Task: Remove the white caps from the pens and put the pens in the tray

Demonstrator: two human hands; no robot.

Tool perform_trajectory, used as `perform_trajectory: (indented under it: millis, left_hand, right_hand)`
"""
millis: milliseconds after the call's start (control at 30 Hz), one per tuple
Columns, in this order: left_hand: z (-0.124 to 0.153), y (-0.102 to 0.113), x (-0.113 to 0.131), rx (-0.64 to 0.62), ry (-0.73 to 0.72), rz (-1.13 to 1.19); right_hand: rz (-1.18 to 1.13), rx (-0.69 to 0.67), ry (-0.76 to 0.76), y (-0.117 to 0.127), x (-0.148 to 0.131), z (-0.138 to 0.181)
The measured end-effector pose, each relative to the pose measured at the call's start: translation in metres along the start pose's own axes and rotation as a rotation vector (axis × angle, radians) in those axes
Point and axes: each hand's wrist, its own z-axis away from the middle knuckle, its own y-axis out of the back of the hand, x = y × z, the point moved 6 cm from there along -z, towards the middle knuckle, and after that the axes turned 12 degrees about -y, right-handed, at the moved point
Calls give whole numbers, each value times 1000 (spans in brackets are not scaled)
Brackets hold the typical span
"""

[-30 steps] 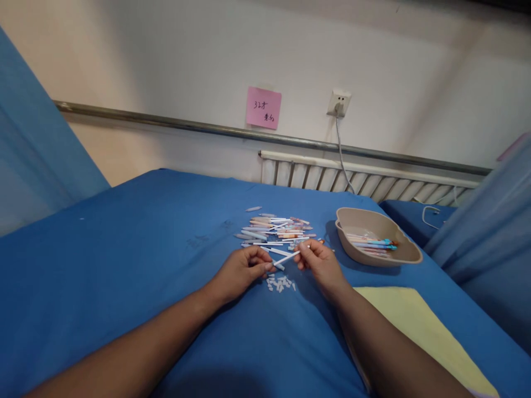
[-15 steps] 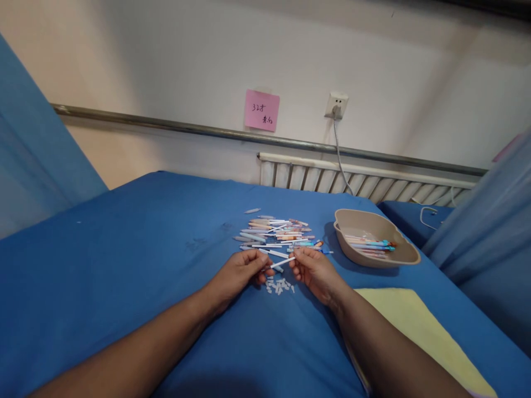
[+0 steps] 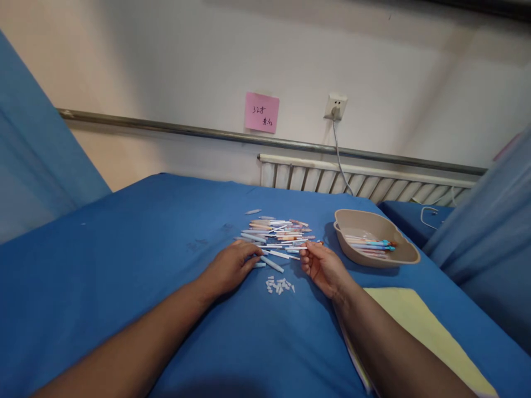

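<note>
My right hand (image 3: 322,269) pinches a slim white refill (image 3: 295,248) by its right end, over the near side of a pile of pen parts (image 3: 282,236). My left hand (image 3: 234,266) lies low at the pile's left side, thumb and fingers closed at the upper end of a light-blue pen barrel (image 3: 271,264). Another pale-blue barrel (image 3: 260,265) pokes out beside the left thumb. In the pile are white refills, coloured barrels and patterned pieces. Small white cone-shaped tips (image 3: 280,286) lie scattered between my hands, nearer to me.
A beige basin (image 3: 377,260) with several pens inside stands right of the pile. A yellow cloth or sheet (image 3: 418,326) lies under my right forearm. Blue cloth (image 3: 124,265) covers the surface. A wall, rail (image 3: 186,130) and radiator (image 3: 307,174) are behind; curtains hang at both sides.
My hands have moved apart. The right hand has shifted slightly right and up with a white refill; the left hand has left the white stick and moved left, down to the barrels.
</note>
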Motion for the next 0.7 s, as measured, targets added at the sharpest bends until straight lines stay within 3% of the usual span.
perform_trajectory:
  millis: [233, 533, 700]
  left_hand:
    - [6, -7, -6, -149, 42, -118]
    - [4, -9, -1, 1, 155, 216]
    - [4, -8, 4, 53, 149, 265]
  right_hand:
    - [36, 23, 24, -1, 0, 2]
    - [72, 72, 155, -2, -9, 4]
    - [121, 84, 187, -4, -10, 5]
